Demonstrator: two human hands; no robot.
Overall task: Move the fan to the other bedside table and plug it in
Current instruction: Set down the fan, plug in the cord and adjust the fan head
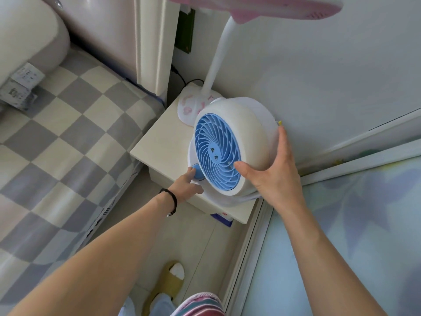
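Note:
A small white fan (248, 133) with a blue grille stands on its white base on a cream bedside table (159, 142), facing left toward the bed. My right hand (271, 174) clasps the fan's round housing, thumb on the grille's rim and fingers around the back. My left hand (188, 184) reaches to the base, its fingertips touching the blue knob (198, 173) at the front. The fan's cord and plug are hidden.
A white lamp with a pink head (218, 55) stands on the table behind the fan, a black cable (182, 79) running behind it. A bed with a grey checked cover (63, 137) lies left. A sliding wardrobe door (353, 213) is right; slippers (168, 283) on the floor.

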